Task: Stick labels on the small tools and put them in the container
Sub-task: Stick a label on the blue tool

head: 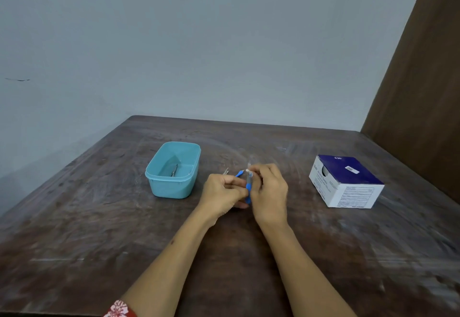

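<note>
**Both hands hold a small blue tool at the middle of the table**

I see both hands meeting at the table's centre, fingers curled around one small blue-handled tool. The left hand grips its lower part, and the right hand pinches near its upper end, where a small white piece, possibly a label, shows at the fingertips. I cannot tell whether it is stuck down.

Going left to right: a light blue plastic container sits open on the left part of the dark wooden table, with one small metal tool lying inside on its floor. Just beyond the left hand, another small metal tool and a blue piece lie on the table; they are too small to make out clearly. Well to the right stands a white and dark blue cardboard box. A red patterned sleeve shows at the bottom edge.
</note>
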`<state>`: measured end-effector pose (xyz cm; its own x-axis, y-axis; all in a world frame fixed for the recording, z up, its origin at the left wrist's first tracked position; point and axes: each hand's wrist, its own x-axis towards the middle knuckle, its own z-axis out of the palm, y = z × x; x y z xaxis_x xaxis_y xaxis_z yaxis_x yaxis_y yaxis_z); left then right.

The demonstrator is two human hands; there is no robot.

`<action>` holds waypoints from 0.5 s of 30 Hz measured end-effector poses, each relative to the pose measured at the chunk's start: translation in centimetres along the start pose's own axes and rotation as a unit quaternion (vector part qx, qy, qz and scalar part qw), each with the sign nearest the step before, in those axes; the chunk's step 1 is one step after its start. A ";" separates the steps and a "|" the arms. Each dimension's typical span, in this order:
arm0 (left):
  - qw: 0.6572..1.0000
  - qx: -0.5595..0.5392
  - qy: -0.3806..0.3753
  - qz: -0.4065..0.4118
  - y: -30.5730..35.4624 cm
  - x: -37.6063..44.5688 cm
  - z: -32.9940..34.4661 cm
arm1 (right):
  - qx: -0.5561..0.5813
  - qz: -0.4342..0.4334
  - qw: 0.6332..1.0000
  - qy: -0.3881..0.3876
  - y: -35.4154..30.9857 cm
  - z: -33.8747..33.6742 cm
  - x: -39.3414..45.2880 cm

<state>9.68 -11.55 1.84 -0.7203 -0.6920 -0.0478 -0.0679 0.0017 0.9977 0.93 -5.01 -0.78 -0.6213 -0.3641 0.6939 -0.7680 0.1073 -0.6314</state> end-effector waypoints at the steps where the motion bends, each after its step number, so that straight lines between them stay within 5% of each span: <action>1: 1.000 -0.009 0.017 0.001 -0.1 0.2 -0.1 | -0.004 -0.008 1.000 -0.015 -0.1 0.1 -0.1; 8: 0.999 0.003 -0.033 -0.022 0.0 -0.1 -0.1 | -0.070 0.012 0.997 0.038 0.0 -0.2 0.3; 15: 0.998 0.001 0.066 0.019 -0.4 0.4 -0.2 | -0.081 -0.014 0.995 -0.059 -0.4 -0.2 -0.2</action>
<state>9.55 -12.03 1.43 -0.6252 -0.7805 -0.0029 -0.0440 0.0316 0.9985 1.35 -4.84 -0.58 -0.5833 -0.4747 0.6591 -0.8062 0.2394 -0.5410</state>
